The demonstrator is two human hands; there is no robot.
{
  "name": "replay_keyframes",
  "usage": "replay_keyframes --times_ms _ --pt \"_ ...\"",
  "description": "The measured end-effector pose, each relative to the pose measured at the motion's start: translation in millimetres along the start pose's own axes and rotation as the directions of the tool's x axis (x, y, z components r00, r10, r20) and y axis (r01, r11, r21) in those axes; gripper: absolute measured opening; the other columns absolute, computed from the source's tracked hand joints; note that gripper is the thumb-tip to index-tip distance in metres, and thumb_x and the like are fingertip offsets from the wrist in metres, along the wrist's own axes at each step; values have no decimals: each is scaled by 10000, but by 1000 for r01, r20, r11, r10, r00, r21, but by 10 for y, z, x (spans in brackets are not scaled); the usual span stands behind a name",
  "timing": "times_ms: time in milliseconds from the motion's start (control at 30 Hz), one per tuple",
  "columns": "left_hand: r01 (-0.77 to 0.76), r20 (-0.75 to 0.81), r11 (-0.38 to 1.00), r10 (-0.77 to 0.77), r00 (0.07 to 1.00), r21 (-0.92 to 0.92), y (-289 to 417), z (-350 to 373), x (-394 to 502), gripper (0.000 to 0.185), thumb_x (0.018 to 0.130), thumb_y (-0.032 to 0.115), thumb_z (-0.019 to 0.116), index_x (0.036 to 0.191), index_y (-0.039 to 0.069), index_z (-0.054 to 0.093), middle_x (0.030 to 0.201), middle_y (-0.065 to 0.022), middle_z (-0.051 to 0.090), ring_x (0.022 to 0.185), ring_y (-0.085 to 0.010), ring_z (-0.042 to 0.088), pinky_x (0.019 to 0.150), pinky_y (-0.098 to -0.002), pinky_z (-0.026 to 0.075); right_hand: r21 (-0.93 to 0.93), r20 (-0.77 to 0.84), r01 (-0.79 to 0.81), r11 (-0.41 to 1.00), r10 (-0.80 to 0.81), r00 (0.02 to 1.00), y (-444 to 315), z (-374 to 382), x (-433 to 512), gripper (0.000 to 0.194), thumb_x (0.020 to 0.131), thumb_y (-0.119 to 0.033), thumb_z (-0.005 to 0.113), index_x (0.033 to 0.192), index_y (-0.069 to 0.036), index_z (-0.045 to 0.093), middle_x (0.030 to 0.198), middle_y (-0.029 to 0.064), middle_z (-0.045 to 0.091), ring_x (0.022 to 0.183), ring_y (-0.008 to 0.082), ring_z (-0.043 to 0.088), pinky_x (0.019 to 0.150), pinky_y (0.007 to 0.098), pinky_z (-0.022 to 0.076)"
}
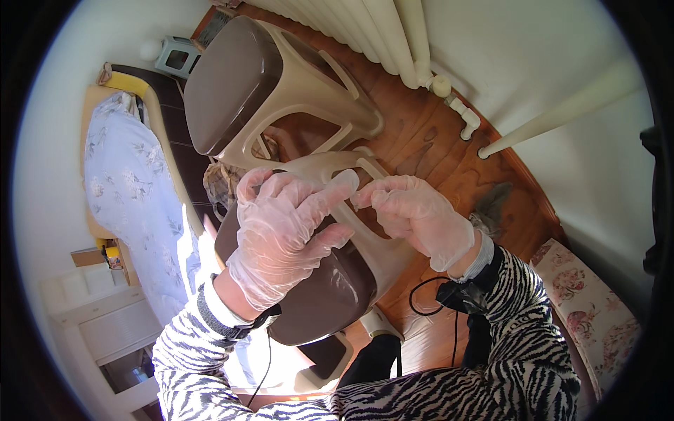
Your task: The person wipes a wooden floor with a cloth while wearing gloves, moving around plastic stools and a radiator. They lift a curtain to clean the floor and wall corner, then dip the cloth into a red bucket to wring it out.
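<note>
My left hand (287,237), in a thin translucent glove, is held back up with thumb and index finger apart and nothing visible in it. Close by, my right hand (424,216) wears a matching glove. Its fingers are curled together, with their tips right beside the left index fingertip. Whether the two hands touch, or a bit of glove film is pinched there, is too fine to make out. Beneath the hands stands a plastic stool (326,294) with a glossy brown seat and beige legs. Dark straps with cables circle both wrists.
Beyond is a second brown-and-beige plastic stool (231,89). On the left, floral cloth (131,173) covers furniture with dark panels. A white radiator (363,26) and pipes (558,116) line the wall above the wooden floor (416,131). A floral-covered piece (584,300) stands at right.
</note>
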State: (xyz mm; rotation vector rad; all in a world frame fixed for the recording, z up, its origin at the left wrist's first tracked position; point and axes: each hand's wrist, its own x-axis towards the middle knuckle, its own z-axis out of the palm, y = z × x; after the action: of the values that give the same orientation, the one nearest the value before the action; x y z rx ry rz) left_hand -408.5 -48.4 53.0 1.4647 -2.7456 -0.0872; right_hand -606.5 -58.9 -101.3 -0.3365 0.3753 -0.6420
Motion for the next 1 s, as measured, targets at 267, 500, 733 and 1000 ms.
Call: replay_keyframes --times_ms 267,500,733,1000 --pt "-25 -27 1000 25 999 4 61 131 -17 530 739 183 900 1241 250 743 940 51 656 955 -205 635 1001 -453 373 -22 17 -8 1000 8 1000 33 143 -120 237 1020 -221 687 1147 -27 736 738 -93 517 628 29 386 581 230 300" --pt "-44 -154 998 38 987 -36 -78 163 -201 452 716 225 922 1133 283 755 873 85 650 905 -163 631 969 -439 378 -169 -61 -99 981 90 994 -17 302 -192 283 1047 -205 659 1244 -12 725 805 -111 544 709 -1 423 633 181 321" --pt "33 -216 993 -58 975 -115 -268 25 -547 324 709 217 936 978 251 759 894 105 688 855 -147 633 981 -423 384 -208 102 -125 970 148 984 -103 526 -147 462 1038 -108 512 1456 74 587 770 -103 441 691 15 366 639 194 321" --pt "562 -65 460 -810 583 -687 -2058 -31 -1674 184 983 169 760 998 -14 757 867 -25 696 819 -98 599 785 -268 494 -669 396 437 601 -210 894 155 874 -28 563 894 -53 667 1456 -51 630 679 -35 536 589 94 496 560 257 421"
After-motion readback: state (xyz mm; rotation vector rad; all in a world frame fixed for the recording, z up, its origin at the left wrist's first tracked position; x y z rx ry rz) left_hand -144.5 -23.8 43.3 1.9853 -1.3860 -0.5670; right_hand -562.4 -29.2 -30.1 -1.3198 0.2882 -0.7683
